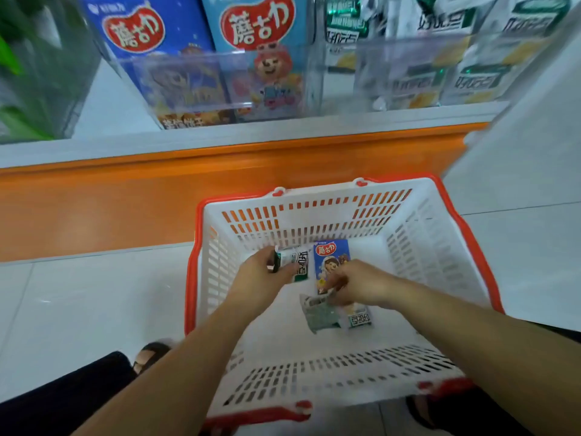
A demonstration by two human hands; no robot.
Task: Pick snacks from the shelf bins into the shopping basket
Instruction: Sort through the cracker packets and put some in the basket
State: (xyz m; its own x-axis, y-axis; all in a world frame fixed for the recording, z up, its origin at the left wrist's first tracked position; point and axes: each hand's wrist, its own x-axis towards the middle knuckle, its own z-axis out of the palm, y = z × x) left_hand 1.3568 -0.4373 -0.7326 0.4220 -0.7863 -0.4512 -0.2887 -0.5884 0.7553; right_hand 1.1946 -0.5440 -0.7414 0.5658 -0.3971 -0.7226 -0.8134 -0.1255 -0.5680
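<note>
1. Blue box lies flat in the white, orange-rimmed basket; its red logo reads "蘑古力" above a cartoon face.
2. Left hand grips a green-white packet inside the basket; print unreadable.
3. Right hand is curled over a crumpled packet; cannot tell if gripped.
4. Shelf bin holds "蘑古力" boxes.

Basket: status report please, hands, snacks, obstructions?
Left hand grips green-white packet. Right hand pinches crumpled packet. Blue box lies in basket. Nothing blocking.

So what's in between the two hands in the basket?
In the head view, a blue snack box lies flat in the shopping basket, between the left hand, which holds a green-and-white packet, and the right hand.
</note>
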